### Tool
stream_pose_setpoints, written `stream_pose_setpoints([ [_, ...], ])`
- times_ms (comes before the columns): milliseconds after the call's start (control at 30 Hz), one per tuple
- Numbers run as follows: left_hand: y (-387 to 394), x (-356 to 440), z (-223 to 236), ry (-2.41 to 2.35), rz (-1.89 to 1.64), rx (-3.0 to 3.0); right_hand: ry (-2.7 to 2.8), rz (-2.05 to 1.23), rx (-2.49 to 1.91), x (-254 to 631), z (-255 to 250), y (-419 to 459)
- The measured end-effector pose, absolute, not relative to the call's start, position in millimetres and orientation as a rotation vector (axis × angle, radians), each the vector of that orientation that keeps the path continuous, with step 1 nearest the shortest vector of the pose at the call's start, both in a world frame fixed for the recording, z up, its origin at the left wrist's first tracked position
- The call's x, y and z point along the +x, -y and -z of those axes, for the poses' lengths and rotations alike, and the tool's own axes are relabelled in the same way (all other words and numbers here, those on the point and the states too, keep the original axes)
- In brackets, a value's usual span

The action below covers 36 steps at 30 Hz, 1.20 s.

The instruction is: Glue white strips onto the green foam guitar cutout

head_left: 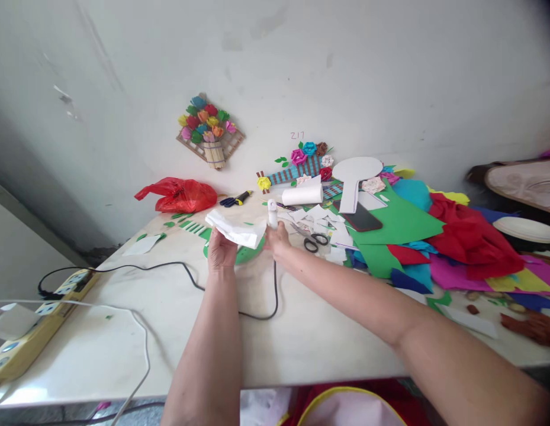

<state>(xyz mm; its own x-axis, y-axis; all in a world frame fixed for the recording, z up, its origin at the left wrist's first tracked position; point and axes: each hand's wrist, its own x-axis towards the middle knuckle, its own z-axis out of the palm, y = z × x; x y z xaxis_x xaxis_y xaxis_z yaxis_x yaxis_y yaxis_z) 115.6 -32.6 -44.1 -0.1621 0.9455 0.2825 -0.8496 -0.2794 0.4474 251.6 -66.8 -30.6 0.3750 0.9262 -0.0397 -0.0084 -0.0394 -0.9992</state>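
Note:
My left hand (222, 251) is closed on the near left part of a folded white sheet of soft paper (237, 229), holding it above the table. My right hand (278, 238) is wrapped round a white glue gun (272, 214), whose black cord (275, 290) runs down from the hand and across the table. The fingers of my right hand lie close to the sheet's right end; whether they touch it I cannot tell. Beneath the sheet lies a green cut-out (248, 255), mostly covered, with white strips (193, 227) at its left.
Scissors (316, 242) and white paper scraps (317, 220) lie right of my hands. Behind are yellow-black pliers (235, 199), a red plastic bag (181, 195) and a white roll (302, 194). A phone (358, 216) rests on green sheets (399, 216). A power strip (37, 322) stands left.

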Motion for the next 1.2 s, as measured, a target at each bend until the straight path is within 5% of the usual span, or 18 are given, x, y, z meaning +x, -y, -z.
stream_pose_setpoints([
  [667, 31, 120, 50, -0.559, -1.518, 0.862, 1.468, -0.695, -1.018, 320, -27, 60],
  [967, 29, 120, 55, -0.637, -1.442, 0.973, 1.595, -1.092, -1.0, 326, -38, 74],
  [1200, 30, 121, 54, -0.679, -1.364, 1.006, 1.605, -1.07, -1.171, 321, -35, 73],
])
